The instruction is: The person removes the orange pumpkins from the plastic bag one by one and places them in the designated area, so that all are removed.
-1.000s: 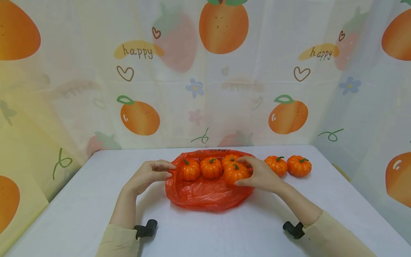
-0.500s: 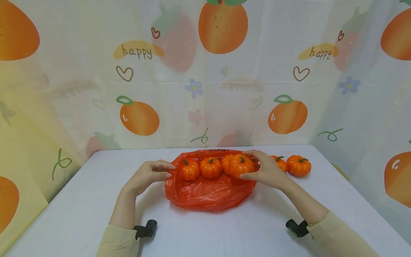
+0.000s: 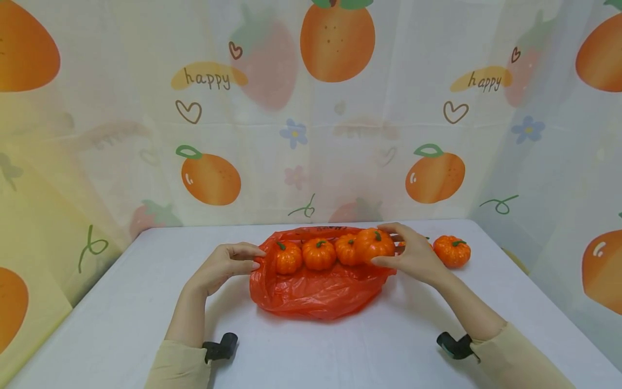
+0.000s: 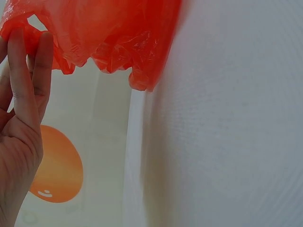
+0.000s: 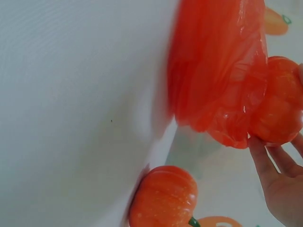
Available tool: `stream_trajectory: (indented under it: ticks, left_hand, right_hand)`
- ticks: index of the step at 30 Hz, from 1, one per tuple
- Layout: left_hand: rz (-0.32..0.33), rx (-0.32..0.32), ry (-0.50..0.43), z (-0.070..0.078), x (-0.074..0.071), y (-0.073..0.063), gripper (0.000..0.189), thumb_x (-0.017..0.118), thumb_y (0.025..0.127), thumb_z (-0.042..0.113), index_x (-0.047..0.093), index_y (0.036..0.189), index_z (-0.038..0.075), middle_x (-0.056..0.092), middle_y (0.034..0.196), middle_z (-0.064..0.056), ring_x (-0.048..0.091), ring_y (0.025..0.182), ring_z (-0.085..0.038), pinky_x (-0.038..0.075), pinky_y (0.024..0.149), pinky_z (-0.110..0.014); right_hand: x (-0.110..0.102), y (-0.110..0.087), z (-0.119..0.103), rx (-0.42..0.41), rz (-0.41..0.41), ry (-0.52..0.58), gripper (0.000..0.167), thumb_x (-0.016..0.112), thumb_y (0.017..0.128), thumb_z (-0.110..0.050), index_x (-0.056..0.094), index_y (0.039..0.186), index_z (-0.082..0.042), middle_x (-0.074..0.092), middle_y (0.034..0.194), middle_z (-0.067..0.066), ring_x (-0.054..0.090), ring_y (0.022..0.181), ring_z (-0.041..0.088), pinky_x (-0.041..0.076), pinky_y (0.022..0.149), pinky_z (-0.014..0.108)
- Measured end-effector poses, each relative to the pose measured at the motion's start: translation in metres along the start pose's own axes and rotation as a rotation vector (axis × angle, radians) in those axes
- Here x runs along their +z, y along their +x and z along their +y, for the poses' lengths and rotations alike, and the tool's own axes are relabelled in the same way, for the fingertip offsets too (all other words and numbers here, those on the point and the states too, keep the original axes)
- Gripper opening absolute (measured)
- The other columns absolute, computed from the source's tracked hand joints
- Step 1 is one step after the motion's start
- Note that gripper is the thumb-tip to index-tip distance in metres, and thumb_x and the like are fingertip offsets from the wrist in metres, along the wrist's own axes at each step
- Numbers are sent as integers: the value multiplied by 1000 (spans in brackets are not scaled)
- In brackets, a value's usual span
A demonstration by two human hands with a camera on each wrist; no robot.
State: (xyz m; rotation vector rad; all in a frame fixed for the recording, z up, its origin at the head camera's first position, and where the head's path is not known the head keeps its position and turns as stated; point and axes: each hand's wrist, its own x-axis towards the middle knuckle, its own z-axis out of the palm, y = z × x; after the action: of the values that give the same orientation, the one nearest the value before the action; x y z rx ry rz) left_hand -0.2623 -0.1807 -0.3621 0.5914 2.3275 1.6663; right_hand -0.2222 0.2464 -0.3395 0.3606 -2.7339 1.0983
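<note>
Pumpkin in the right hand, thumb in front, fingers behind.

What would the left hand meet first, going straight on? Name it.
The red bag, whose edge the left hand holds; past that, probably the leftmost pumpkin, though depth is unclear.

In the head view, the curtain reads "happy" twice, near half-past-ten and two o'clock; dark letters on the bag are illegible.
</note>
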Motion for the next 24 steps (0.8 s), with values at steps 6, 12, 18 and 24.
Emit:
stream_trajectory:
  ticks: [6, 12, 18, 24]
  left_hand:
    - [-1, 1, 0, -1, 0, 0, 37, 67, 89, 15, 66, 121, -1, 67, 120, 4, 63, 112, -14, 56, 91, -28]
    - [-4, 9, -4, -1, 0, -1, 35, 67, 89, 14, 67, 121, 0, 67, 117, 5, 64, 110, -9, 55, 92, -27]
    - [-2, 5, -8, -1, 0, -1, 36, 67, 89, 14, 67, 122, 0, 67, 116, 7, 65, 108, -9, 56, 91, -27]
    - [-1, 0, -5, -1, -1, 0, 36, 67, 89, 15, 67, 121, 0, 67, 118, 4, 64, 109, -10, 55, 92, -27]
  right_hand:
    - [-4, -2, 3, 6, 14, 2, 74, 82, 76, -49, 52, 138, -21, 56, 142, 7, 61, 120, 34, 55, 95, 51]
    - [-8, -5, 8, 28, 23, 8, 75, 81, 77, -48, 51, 139, -19, 55, 144, 8, 59, 123, 36, 54, 97, 51]
    - [-16, -9, 15, 57, 47, 27, 74, 80, 78, -48, 51, 140, -20, 54, 144, 8, 57, 125, 35, 54, 98, 51]
    - [-26, -15, 21, 81, 83, 42, 77, 80, 79, -47, 49, 143, -19, 52, 145, 11, 56, 124, 36, 52, 99, 53]
